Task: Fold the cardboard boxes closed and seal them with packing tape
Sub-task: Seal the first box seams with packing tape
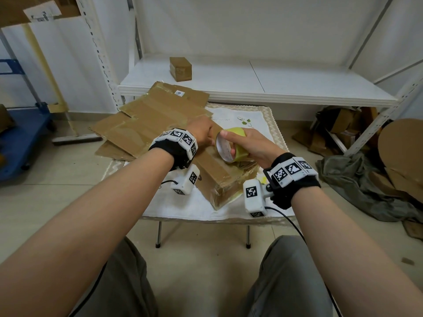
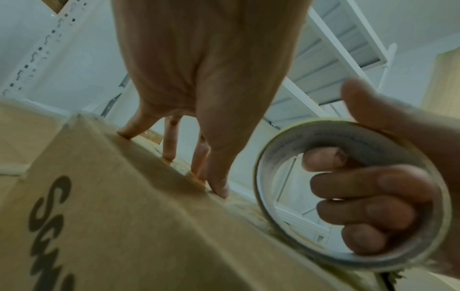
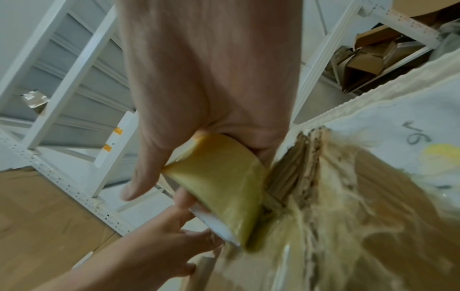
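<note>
Right hand (image 1: 254, 145) grips tape roll (image 1: 231, 145) on box (image 1: 219, 172)

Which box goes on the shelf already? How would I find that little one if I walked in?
Look at the white shelf behind the small cloth-covered table. Near its left end one little brown box sits alone, closed and shiny with tape. Unlike the flat cardboard sheets and the longer box under the hands, it is small, blocky and standing by itself.

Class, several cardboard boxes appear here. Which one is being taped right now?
The box on the small table under both hands; the right hand holds the tape roll on it. The small box sits untouched on the shelf.
</note>
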The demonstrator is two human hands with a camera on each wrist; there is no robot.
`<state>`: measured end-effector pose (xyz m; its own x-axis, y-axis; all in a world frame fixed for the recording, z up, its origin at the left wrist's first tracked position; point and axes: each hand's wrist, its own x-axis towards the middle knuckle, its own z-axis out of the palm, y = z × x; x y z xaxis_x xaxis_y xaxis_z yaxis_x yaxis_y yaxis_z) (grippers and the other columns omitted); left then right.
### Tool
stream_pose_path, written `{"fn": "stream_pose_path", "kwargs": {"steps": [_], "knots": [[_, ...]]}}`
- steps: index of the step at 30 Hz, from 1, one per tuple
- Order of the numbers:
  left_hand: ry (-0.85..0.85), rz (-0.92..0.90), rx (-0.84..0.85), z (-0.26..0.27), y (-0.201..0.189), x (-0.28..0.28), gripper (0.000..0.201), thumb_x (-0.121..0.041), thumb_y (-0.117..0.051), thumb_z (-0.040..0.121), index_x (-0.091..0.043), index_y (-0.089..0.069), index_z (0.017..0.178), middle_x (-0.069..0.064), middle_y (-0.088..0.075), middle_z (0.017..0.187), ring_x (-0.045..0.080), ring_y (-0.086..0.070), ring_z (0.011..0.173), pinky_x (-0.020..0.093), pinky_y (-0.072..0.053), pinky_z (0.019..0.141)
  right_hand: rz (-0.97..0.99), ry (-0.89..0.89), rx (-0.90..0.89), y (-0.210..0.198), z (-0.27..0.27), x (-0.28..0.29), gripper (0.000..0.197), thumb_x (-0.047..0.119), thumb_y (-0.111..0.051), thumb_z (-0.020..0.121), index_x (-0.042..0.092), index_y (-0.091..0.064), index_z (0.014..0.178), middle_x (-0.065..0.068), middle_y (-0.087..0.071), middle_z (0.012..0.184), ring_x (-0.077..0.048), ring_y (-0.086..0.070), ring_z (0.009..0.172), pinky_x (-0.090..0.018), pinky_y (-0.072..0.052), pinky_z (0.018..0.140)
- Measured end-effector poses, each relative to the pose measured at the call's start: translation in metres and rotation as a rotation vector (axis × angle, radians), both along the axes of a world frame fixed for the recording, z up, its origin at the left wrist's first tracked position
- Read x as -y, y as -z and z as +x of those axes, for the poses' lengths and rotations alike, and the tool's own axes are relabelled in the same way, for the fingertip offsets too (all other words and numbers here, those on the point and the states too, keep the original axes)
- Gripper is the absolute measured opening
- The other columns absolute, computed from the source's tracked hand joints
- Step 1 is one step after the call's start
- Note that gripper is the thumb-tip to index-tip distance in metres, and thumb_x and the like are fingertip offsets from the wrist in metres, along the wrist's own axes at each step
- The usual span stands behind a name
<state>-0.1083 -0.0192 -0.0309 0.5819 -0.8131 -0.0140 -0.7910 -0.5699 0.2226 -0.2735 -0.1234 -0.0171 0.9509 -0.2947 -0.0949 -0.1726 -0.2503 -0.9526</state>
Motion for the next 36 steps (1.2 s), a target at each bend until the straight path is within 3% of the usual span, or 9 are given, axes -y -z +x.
{"fn": "stream_pose_path", "kwargs": {"steps": [4, 7, 9, 14, 17, 21, 26, 32, 36], "knots": [[0.034, -0.040, 0.009, 0.002, 0.001, -0.002, 0.019, -0.029, -0.072, 0.083, -0.018, -0.062, 0.094, 0.007, -0.060, 0.094, 0.025, -0.056, 0.085, 0.039, -0.048, 0.083, -0.060, 0.002, -0.037, 0.001, -0.010, 0.010, 0.032, 0.053, -0.070, 0.088, 0.022, -0.064, 0.092, 0.007, -0.068, 0.094, -0.008, -0.063, 0.090, -0.025, -0.046, 0.087], [0.074, -0.056, -0.002, 0.003, 0.003, -0.001, 0.023, -0.028, -0.072, 0.081, -0.025, -0.051, 0.090, 0.003, -0.052, 0.088, 0.022, -0.048, 0.079, 0.040, -0.048, 0.075, -0.020, 0.051, -0.087, 0.004, -0.020, 0.021, 0.045, 0.051, -0.081, 0.076, 0.018, -0.056, 0.095, 0.002, -0.062, 0.088, -0.010, -0.060, 0.075, -0.024, -0.044, 0.074], [0.085, -0.045, 0.005, 0.003, 0.002, -0.001, 0.025, -0.030, -0.073, 0.081, -0.025, -0.050, 0.091, 0.004, -0.053, 0.090, 0.022, -0.049, 0.081, 0.044, -0.049, 0.077, 0.019, 0.028, -0.096, 0.002, -0.029, 0.029, 0.048, 0.037, -0.085, 0.068, 0.015, -0.058, 0.102, -0.004, -0.066, 0.089, -0.013, -0.065, 0.076, -0.024, -0.048, 0.074], [0.097, -0.018, 0.044, 0.005, 0.004, 0.000, 0.027, -0.029, -0.074, 0.081, -0.027, -0.050, 0.093, 0.015, -0.066, 0.106, 0.034, -0.061, 0.095, 0.043, -0.050, 0.079, -0.167, -0.075, -0.238, -0.005, -0.035, 0.045, 0.040, -0.012, -0.079, 0.074, 0.019, -0.066, 0.096, 0.000, -0.061, 0.084, -0.012, -0.063, 0.072, -0.031, -0.046, 0.075], [0.096, -0.030, 0.046, 0.006, 0.004, -0.001, 0.028, -0.029, -0.074, 0.081, -0.027, -0.048, 0.093, 0.014, -0.065, 0.104, 0.030, -0.060, 0.093, 0.041, -0.049, 0.080, -0.303, -0.091, -0.306, -0.006, -0.034, 0.042, 0.030, -0.008, -0.077, 0.078, 0.018, -0.071, 0.090, 0.006, -0.059, 0.072, -0.010, -0.054, 0.071, -0.011, -0.041, 0.056], [0.112, -0.047, 0.039, 0.007, 0.006, -0.001, 0.030, -0.030, -0.074, 0.080, -0.027, -0.048, 0.094, 0.014, -0.065, 0.106, 0.032, -0.061, 0.096, 0.044, -0.051, 0.084, -0.315, 0.008, -0.236, -0.003, -0.036, 0.043, 0.014, 0.001, -0.077, 0.083, 0.012, -0.077, 0.091, 0.005, -0.062, 0.068, -0.004, -0.051, 0.063, -0.010, -0.036, 0.049], [0.126, -0.053, 0.067, 0.009, 0.009, -0.001, 0.031, -0.029, -0.073, 0.082, -0.025, -0.045, 0.094, 0.015, -0.065, 0.109, 0.034, -0.059, 0.102, 0.043, -0.048, 0.085, -0.267, 0.111, -0.162, 0.006, -0.034, 0.040, 0.013, 0.001, -0.075, 0.086, 0.005, -0.078, 0.098, 0.002, -0.059, 0.064, -0.006, -0.048, 0.058, -0.011, -0.037, 0.047], [0.129, -0.064, 0.070, 0.013, 0.013, -0.001, 0.030, -0.030, -0.072, 0.082, -0.027, -0.045, 0.095, 0.013, -0.063, 0.112, 0.031, -0.058, 0.101, 0.045, -0.049, 0.087, -0.218, 0.044, -0.173, 0.002, -0.035, 0.038, 0.013, 0.003, -0.078, 0.084, 0.001, -0.078, 0.097, -0.001, -0.075, 0.082, -0.011, -0.064, 0.072, -0.017, -0.052, 0.063], [0.149, -0.077, 0.041, 0.014, 0.013, 0.000, 0.029, -0.028, -0.073, 0.081, -0.028, -0.046, 0.093, 0.010, -0.063, 0.099, 0.034, -0.060, 0.099, 0.045, -0.050, 0.084, -0.242, 0.048, -0.183, -0.001, -0.033, 0.037, 0.011, 0.008, -0.078, 0.086, 0.002, -0.078, 0.095, -0.013, -0.074, 0.088, -0.021, -0.064, 0.081, -0.039, -0.057, 0.085]]}}
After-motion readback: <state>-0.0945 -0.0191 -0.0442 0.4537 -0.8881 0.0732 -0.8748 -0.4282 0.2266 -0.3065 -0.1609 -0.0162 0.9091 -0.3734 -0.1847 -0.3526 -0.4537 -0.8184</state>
